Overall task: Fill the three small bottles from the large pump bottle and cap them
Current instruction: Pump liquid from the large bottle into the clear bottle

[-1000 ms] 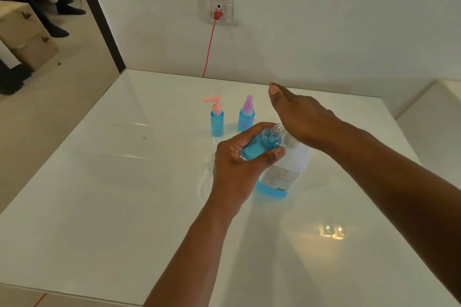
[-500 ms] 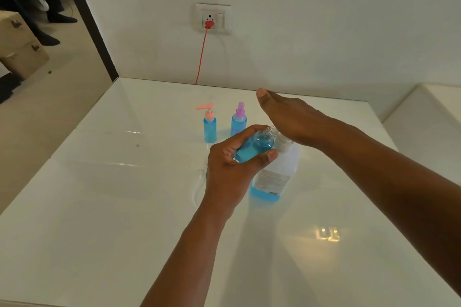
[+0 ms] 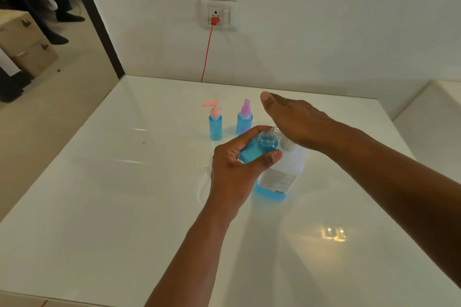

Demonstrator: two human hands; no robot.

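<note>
My left hand (image 3: 232,169) grips the open bottle (image 3: 262,146) at mid-frame, fingers and thumb curled round its blue body, tilted so its clear threaded neck leans right toward the pump bottle (image 3: 282,174). My right hand (image 3: 296,119) lies flat with straight fingers, palm down on top of the pump bottle, hiding the pump head; I cannot tell whether liquid is flowing. The pump bottle stands just right of my left hand, a low band of blue liquid at its base and a white label on its side. Above my left hand, toward the upper middle of the frame, stand two filled, capped bottles side by side: the pink bottle (image 3: 215,121) on the left and the purple bottle (image 3: 244,117) on the right. All rest on the white table (image 3: 99,207). A red cord (image 3: 207,55) hangs from the socket (image 3: 219,13) on the wall above
</note>
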